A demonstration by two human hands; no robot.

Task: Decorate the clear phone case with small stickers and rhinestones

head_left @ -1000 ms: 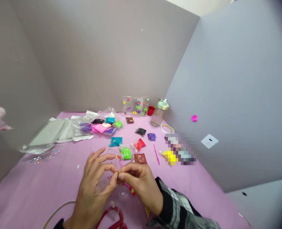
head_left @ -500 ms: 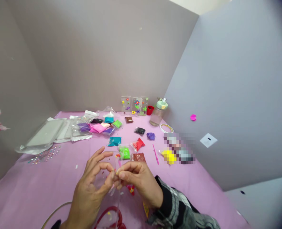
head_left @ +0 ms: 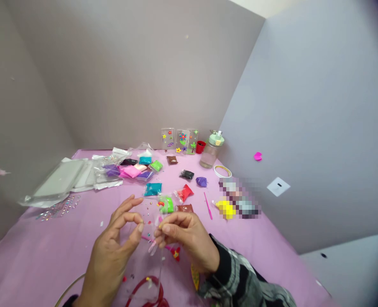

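My left hand (head_left: 112, 251) and my right hand (head_left: 185, 238) meet low over a pink table (head_left: 48, 251). Between them stands a clear plastic sheet (head_left: 150, 221) dotted with small coloured pieces. The left thumb and forefinger pinch near its left edge, the other fingers spread. My right hand is curled, its fingertips pinching a small pale bit against the sheet. A pink stick (head_left: 150, 241) lies just under the fingers. A red clay flower (head_left: 176, 254) lies below the right hand.
Small clay bags lie beyond the hands: green (head_left: 167, 205), red (head_left: 185, 192), teal (head_left: 152, 189), brown (head_left: 184, 208). Farther back stand decorated clear cases (head_left: 179, 141), a red cup (head_left: 200, 146) and a jar (head_left: 211, 152). Plastic packaging (head_left: 57, 183) sits left. A red band (head_left: 147, 294) lies near me.
My left hand has drawn slightly left, away from the right fingertips. The clear sheet now shows more plainly between the hands. The view has shifted a little.
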